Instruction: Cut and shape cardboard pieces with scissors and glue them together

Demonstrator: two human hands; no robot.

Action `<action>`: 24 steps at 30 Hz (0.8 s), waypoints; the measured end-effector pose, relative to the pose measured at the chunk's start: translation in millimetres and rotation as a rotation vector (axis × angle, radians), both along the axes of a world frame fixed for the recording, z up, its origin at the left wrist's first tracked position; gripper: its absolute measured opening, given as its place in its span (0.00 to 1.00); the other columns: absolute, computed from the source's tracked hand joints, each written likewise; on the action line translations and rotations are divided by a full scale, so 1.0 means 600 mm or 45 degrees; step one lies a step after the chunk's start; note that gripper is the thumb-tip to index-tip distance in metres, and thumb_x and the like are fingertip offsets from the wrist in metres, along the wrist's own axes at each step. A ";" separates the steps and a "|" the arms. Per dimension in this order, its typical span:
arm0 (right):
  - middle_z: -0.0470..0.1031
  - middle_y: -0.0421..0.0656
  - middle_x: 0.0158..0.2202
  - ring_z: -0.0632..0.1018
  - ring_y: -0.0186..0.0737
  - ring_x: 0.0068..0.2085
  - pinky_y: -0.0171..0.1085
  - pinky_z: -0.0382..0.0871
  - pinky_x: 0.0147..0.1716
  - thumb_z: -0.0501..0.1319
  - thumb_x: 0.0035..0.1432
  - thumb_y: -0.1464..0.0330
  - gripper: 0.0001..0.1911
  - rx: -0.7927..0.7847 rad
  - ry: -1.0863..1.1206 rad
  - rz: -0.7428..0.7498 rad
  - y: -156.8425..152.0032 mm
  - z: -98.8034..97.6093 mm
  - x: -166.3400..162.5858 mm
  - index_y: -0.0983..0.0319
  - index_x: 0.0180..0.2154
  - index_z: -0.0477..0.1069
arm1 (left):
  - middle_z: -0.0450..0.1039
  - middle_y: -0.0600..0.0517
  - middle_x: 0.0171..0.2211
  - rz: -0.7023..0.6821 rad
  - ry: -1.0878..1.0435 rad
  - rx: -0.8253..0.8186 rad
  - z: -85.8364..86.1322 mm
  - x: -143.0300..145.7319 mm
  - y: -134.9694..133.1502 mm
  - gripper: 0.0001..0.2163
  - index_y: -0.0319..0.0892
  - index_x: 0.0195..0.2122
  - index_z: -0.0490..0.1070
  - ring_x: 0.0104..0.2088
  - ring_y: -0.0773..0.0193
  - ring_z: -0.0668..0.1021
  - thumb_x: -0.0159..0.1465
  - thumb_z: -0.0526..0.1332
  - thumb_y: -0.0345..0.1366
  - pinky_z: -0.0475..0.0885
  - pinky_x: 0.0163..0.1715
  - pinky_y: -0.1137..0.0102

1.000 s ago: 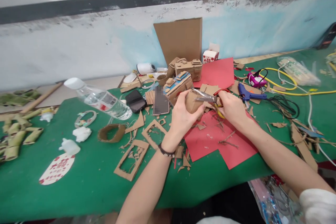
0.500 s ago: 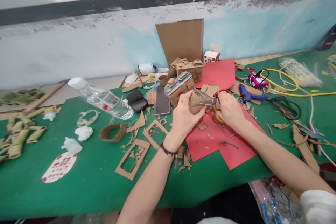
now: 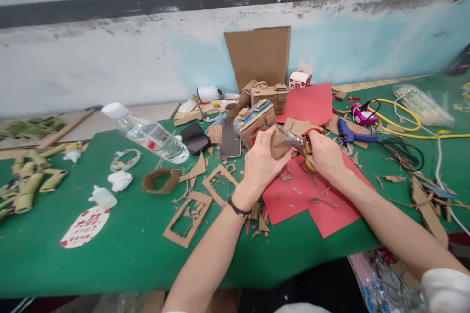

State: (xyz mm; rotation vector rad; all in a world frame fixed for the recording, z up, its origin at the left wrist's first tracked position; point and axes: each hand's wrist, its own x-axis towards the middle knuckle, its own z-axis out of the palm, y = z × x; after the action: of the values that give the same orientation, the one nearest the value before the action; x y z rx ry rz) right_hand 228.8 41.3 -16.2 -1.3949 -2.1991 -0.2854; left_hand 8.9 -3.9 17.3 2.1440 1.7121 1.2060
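My left hand (image 3: 261, 162) is closed round a small brown cardboard piece (image 3: 278, 143) held just above the green table (image 3: 121, 249). My right hand (image 3: 323, 155) grips a pair of scissors (image 3: 293, 140) with red and yellow handles. The steel blades point left and bite into the top of the cardboard piece. Both hands hover over a red paper sheet (image 3: 308, 195) littered with cardboard scraps. A black band circles my left wrist.
Two cardboard camera models (image 3: 257, 118) stand behind my hands, with a cardboard sheet (image 3: 259, 56) leaning on the wall. A water bottle (image 3: 147, 132), two phones (image 3: 194, 138) and cut-out cardboard frames (image 3: 185, 220) lie left. A blue glue gun (image 3: 350, 132) and yellow cable (image 3: 411, 120) lie right.
The scissor blades have closed further into the cardboard piece. My hands have stayed on the piece and scissors, and the view has shifted slightly left.
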 end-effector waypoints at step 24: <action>0.76 0.48 0.43 0.76 0.50 0.42 0.45 0.69 0.43 0.67 0.70 0.53 0.18 -0.130 0.603 0.162 0.021 0.014 0.016 0.57 0.47 0.67 | 0.75 0.39 0.69 -0.412 -0.856 -0.276 -0.007 -0.010 0.025 0.30 0.45 0.69 0.63 0.69 0.49 0.79 0.75 0.63 0.58 0.75 0.71 0.54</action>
State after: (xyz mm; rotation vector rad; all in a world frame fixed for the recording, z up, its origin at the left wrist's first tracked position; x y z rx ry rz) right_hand 238.4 53.8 -7.7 -1.2150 -1.9119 0.1903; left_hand 3.2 11.3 13.1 1.5515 1.1005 1.3548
